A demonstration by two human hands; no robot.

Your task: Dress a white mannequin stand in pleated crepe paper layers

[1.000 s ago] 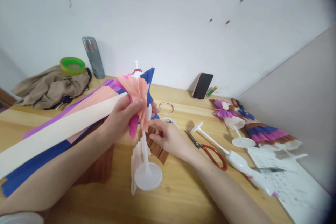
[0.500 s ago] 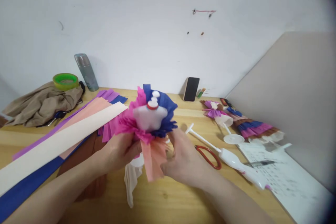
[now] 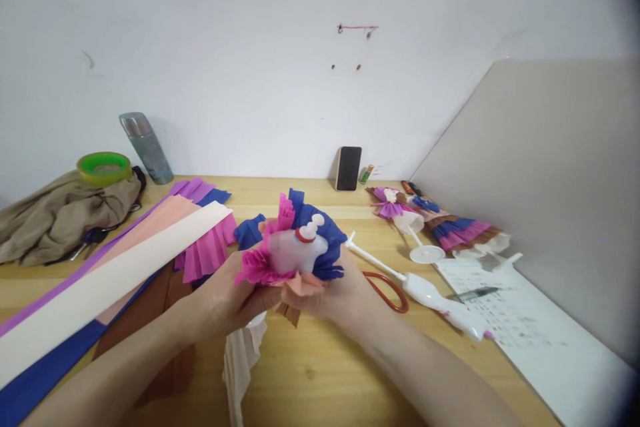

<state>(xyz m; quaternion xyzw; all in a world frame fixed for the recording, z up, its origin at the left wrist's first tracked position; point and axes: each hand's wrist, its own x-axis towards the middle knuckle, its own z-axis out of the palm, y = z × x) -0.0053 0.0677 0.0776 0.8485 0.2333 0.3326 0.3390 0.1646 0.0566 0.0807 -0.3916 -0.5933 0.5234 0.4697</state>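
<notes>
Before me a small white mannequin torso (image 3: 290, 252) with a red neck band points its neck up toward me. Pink crepe paper (image 3: 256, 265) surrounds its left side and blue crepe paper (image 3: 324, 230) its right. My left hand (image 3: 225, 299) is closed round the pink side, thumb pressing at the front. My right hand (image 3: 337, 297) is closed round the other side, its fingers partly hidden by paper. Between the hands, peach crepe paper (image 3: 303, 285) is bunched against the torso's front. A cream crepe strip (image 3: 243, 360) hangs below my left hand.
Crepe strips (image 3: 115, 267) lie across the left, near brown cloth (image 3: 65, 213), green tape (image 3: 104, 168) and a flask (image 3: 147, 147). To the right are red-handled scissors (image 3: 387, 290), a bare white mannequin (image 3: 440, 307), a paper-dressed mannequin (image 3: 460, 230) and a written sheet (image 3: 540, 327). A phone (image 3: 349, 169) leans on the wall.
The peach paper that hung down between my hands is now gathered up against the torso. My right hand has moved in closer, and the torso has tilted. The view has shifted slightly right.
</notes>
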